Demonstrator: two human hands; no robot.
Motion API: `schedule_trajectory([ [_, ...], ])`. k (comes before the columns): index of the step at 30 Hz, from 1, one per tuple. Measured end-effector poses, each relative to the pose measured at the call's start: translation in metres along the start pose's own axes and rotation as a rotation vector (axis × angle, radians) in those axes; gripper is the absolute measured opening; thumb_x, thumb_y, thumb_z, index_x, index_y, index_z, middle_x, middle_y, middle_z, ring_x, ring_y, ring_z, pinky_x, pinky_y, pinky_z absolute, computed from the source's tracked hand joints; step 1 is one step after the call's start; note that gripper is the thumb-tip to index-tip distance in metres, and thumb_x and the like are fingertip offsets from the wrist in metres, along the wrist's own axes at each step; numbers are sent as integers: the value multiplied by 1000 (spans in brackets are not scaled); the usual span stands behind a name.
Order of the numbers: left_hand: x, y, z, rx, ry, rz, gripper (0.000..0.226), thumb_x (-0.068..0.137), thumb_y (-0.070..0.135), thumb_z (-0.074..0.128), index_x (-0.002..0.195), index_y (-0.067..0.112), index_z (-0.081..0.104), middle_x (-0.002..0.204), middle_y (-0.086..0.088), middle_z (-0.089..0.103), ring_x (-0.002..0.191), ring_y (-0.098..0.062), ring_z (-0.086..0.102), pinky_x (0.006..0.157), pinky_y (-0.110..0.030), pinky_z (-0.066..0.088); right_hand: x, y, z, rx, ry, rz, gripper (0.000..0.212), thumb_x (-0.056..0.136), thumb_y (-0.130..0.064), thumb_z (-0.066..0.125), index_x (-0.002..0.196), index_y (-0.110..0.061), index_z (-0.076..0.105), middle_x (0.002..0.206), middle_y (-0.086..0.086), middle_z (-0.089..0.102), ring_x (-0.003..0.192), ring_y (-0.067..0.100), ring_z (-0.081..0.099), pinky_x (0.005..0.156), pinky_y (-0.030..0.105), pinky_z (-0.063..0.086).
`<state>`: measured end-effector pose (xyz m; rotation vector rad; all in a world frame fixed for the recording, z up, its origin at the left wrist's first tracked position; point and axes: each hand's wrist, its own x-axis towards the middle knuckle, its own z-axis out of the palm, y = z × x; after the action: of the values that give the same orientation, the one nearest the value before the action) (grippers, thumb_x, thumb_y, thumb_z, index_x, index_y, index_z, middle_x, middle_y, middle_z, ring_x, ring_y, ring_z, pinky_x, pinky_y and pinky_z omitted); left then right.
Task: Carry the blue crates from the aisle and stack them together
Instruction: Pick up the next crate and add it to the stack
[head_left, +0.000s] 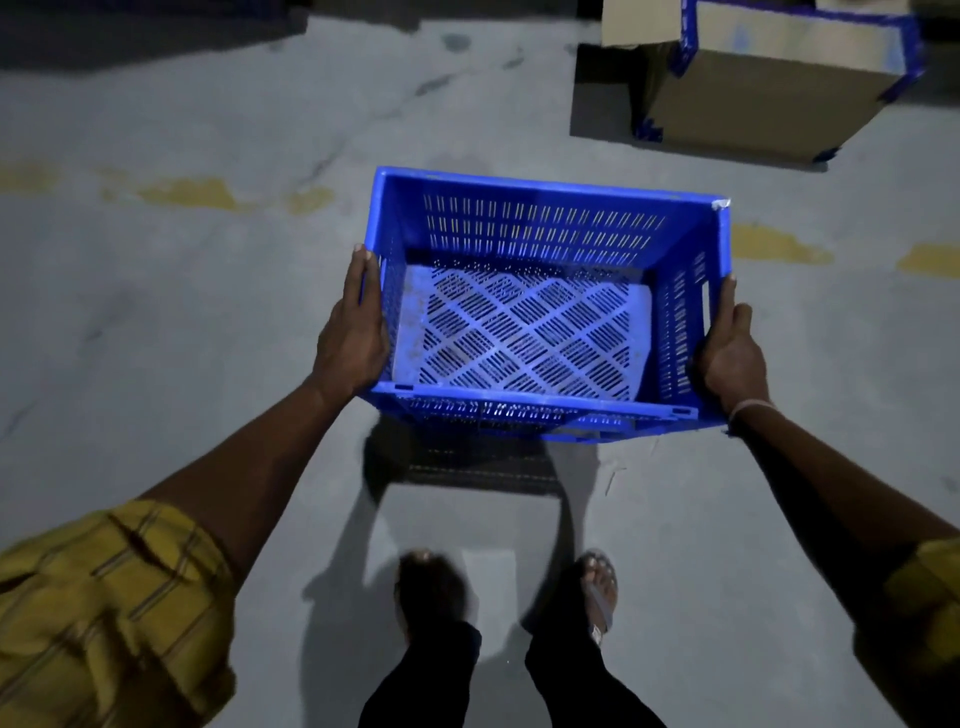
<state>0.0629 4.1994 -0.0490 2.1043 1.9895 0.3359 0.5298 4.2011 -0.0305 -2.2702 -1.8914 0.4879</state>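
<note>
- Our left hand (353, 332) grips the left end wall of the crate (540, 312), thumb along the rim and the other fingers hidden outside the wall.
- We judge the step in hand to be the carry. To do it well we keep the crate level, both grips at matching height, elbows easy, and eyes on the floor (182, 312) ahead.
- The crate hangs clear of the floor in front of us, its shadow thrown near our feet (431, 587). It is empty.
- It is hard blue plastic, rectangular. The walls are pierced with rows of narrow upright slots, and the base is a diamond lattice of slotted panels. The far right corner of the rim looks chipped or scuffed.
- Our right hand (732, 353) holds the right end wall beside a handle slot, thumb up on the rim.
- The floor is smooth grey concrete with worn yellow paint marks running across it.
- Far right stand cardboard boxes (769, 98) edged in blue tape. We steer wide of them.
- No other crates show, so we cannot tell where the stack lies.
</note>
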Motion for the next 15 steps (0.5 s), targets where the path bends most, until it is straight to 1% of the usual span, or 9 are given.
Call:
schedule_trajectory([
  [2,3,5,-1,10,-11,-41,83,97,13,49,162,13,-2,171,-4,-8,82,-42,57,55,-43,44,6,-3,-3,18,-8,45,91,93,-13,54,159,-27,-8,137,22,36,91,49,59,74,53,51],
  [4,-5,8,0,4,-43,-51,85,96,13,50,162,14,-4,170,-2,-11,77,-38,55,53,-41,41,-3,1,-2,25,-12,57,92,93,-9,53,159,-26,-8,136,22,36,91,49,58,73,50,48],
  [6,-13,6,-2,10,-69,-36,87,95,12,51,162,15,-4,170,-1,-12,72,-33,51,52,-38,39,-13,5,-3,29,-19,18,95,91,-6,54,159,-26,-8,135,22,37,90,50,58,71,49,48],
  [7,-11,5,-2,12,-72,-41,87,95,12,51,162,15,-4,170,-1,-12,69,-32,49,51,-37,39,-11,6,-2,32,-10,18,95,90,-6,54,158,-27,-8,135,22,36,91,50,58,73,51,49],
  [9,0,7,-3,16,-79,-93,89,95,16,53,162,16,-6,170,0,-14,69,-35,54,54,-41,45,2,1,-4,40,-33,52,95,91,-7,55,159,-27,-8,138,21,36,96,49,58,79,52,50],
  [11,13,8,-4,44,-121,-127,96,95,23,57,161,19,-12,168,3,-21,78,-40,61,67,-47,49,12,0,-6,57,-68,47,96,91,-8,57,159,-26,-10,138,22,36,101,49,57,84,53,49],
  [13,19,8,-14,85,-252,-130,103,94,31,60,159,21,-19,165,4,-32,100,-42,61,78,-51,42,19,3,-11,27,-138,70,101,91,-10,60,158,-25,-13,135,25,36,104,51,54,89,57,47],
  [14,19,8,-24,99,-337,-144,105,94,35,62,159,22,-20,163,4,-34,114,-41,57,85,-55,39,17,6,-13,6,-194,86,104,90,-13,62,158,-26,-15,134,26,36,107,52,51,92,58,46],
  [15,21,7,-34,112,-403,-140,106,94,39,62,159,22,-19,164,3,-33,129,-40,48,93,-59,36,13,6,-15,-27,-249,94,106,90,-19,65,157,-26,-17,136,27,35,111,53,48,95,59,43],
])
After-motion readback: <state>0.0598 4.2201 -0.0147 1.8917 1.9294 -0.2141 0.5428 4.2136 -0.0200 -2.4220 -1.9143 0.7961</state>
